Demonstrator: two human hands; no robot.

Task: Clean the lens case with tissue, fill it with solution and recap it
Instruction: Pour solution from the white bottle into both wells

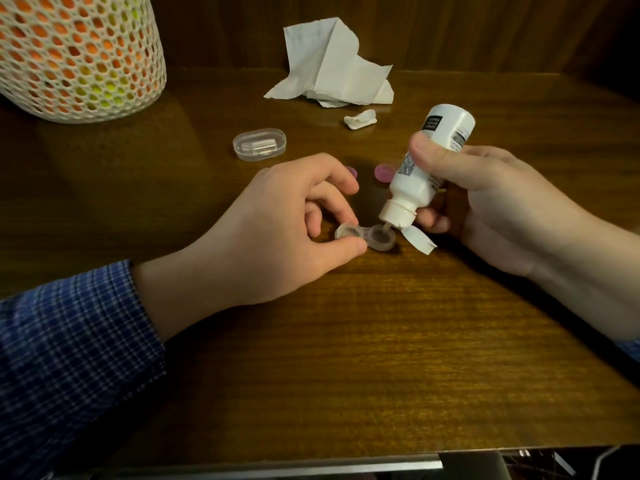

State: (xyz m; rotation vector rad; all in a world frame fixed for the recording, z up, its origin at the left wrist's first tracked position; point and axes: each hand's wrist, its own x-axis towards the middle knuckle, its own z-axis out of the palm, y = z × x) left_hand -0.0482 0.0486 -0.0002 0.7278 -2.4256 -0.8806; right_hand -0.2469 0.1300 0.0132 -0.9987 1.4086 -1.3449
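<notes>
A clear two-well lens case point(367, 238) lies uncapped on the wooden table point(346, 341). My left hand point(277, 223) pinches its left well between thumb and fingers. My right hand point(485, 202) grips a white solution bottle point(426, 168), tipped nozzle-down, with the tip just over the right well. The bottle's flip cap point(420, 241) hangs open beside the case. Two pink caps point(383, 172) lie behind the case; the left one point(351, 171) is partly hidden by my fingers. A crumpled white tissue point(332, 67) rests further back.
A small clear plastic box point(259, 145) sits behind my left hand. A twisted scrap of tissue point(360, 119) lies near the big tissue. A white mesh container point(79, 53) with orange and yellow contents stands at the back left. The table's front edge point(311, 459) is near me.
</notes>
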